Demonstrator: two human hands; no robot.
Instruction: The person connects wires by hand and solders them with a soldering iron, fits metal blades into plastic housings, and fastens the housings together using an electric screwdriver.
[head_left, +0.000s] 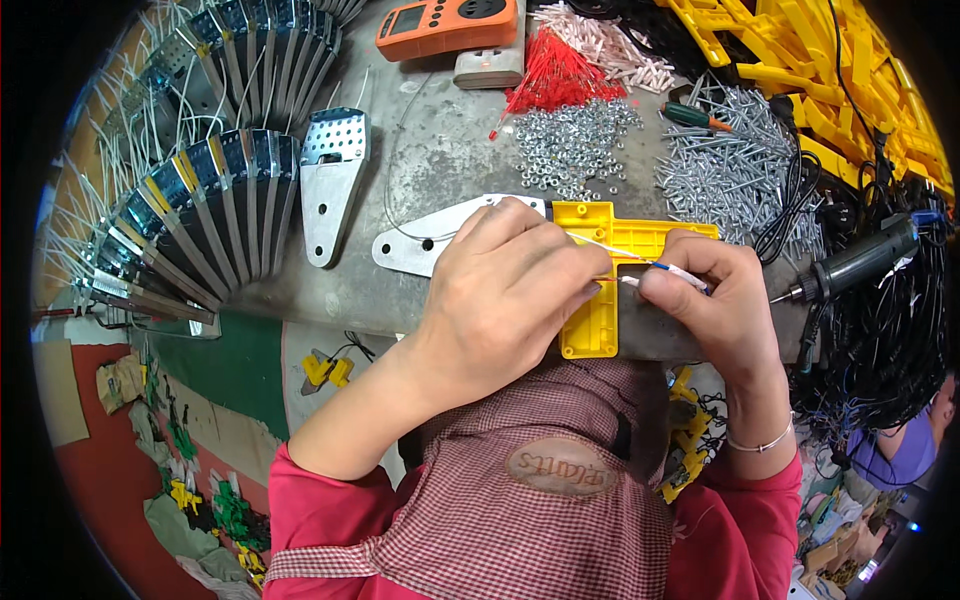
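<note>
A yellow plastic housing half (590, 335) lies at the bench's front edge, its ribbed inside facing up. A flat silver metal plate with holes (405, 248) meets its left end. My left hand (510, 285) rests over the plate and housing, fingertips closed on a thin white wire (612, 247). Just right of it, my right hand (715, 300) pinches thin wires, one with a blue section (658, 266) and white sleeving. The wire tips between my two hands are partly hidden by my fingers.
Left, metal plates with wires stand fanned in rows (210, 215); one lies alone (333, 190). Beyond are an orange meter (445, 28), red parts (562, 72), nuts (570, 145), screws (715, 165) and yellow housings (840, 70). Right, a black electric screwdriver (855, 258) sits by black cables (900, 340).
</note>
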